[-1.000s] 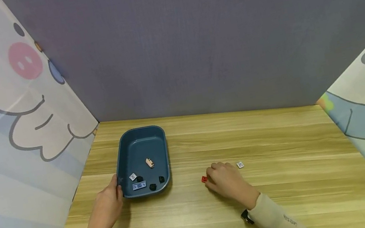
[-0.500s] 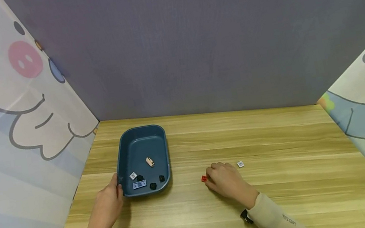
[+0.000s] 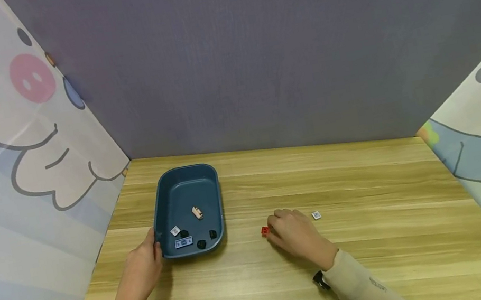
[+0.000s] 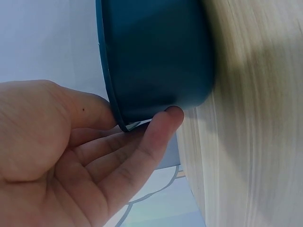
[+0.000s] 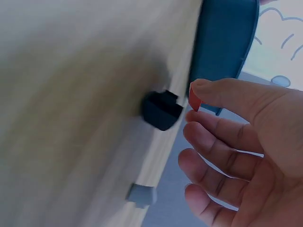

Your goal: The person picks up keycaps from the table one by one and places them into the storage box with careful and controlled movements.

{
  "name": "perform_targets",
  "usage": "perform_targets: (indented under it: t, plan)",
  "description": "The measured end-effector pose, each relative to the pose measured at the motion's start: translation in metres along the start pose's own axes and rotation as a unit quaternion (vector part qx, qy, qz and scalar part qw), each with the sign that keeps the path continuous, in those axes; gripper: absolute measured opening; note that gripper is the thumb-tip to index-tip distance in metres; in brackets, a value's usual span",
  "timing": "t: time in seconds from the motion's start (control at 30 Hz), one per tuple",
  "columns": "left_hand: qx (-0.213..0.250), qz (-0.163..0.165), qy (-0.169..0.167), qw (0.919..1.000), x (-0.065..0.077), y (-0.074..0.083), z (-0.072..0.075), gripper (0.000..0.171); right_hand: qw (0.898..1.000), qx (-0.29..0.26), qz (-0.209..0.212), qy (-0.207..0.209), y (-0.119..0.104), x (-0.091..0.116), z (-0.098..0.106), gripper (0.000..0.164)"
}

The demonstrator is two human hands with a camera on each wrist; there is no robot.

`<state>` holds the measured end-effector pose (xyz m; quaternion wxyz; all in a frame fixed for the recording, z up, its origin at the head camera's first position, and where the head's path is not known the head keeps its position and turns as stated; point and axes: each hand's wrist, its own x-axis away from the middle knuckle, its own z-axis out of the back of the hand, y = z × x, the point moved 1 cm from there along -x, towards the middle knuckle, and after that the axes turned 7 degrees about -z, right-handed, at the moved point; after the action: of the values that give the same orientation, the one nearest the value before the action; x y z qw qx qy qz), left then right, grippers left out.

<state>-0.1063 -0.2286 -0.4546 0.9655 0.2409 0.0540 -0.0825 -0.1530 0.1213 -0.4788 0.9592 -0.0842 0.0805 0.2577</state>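
Observation:
In the head view, my left hand (image 3: 140, 269) grips the near left rim of a dark blue tray (image 3: 184, 194), thumb on one side of the wall and fingers on the other. My right hand (image 3: 298, 235) pinches a small red square piece (image 3: 265, 231) with a dark mark, between thumb and forefinger; its other fingers are loosely bent. In the right wrist view, the red piece (image 5: 194, 98) stands just off the table. Under that hand lies a small hollow black piece (image 5: 162, 112), hidden in the head view. A white printed square (image 3: 316, 215) lies right of the hand.
Inside the tray, near its front, lie a white square (image 3: 175, 231), a light blue printed rectangle (image 3: 184, 242) and several small black pieces (image 3: 201, 244). A beige piece (image 3: 197, 212) lies further back. A grey panel (image 3: 254, 62) stands behind the wooden table (image 3: 346, 174).
My right hand has lifted slightly and moved a little left and away from me with the red piece. My left hand and the tray have stayed in place.

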Motion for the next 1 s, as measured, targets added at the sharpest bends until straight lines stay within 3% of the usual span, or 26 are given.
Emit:
perform_targets:
  t: [0.3,0.57,1.0]
  plan:
    - [-0.001,0.011,-0.01,0.9999,0.0,0.0,-0.001,0.044,0.999,-0.008,0.029,0.027,-0.004,-0.038,0.016,0.018]
    - [-0.004,0.002,0.001,1.0,0.0,-0.001,-0.001,0.043,0.999,-0.036,0.001,-0.001,-0.017,-0.076,0.03,0.02]
    - [-0.005,0.004,0.0,1.0,0.0,-0.002,-0.001,0.044,0.998,-0.055,-0.003,-0.015,-0.043,-0.116,0.023,0.024]
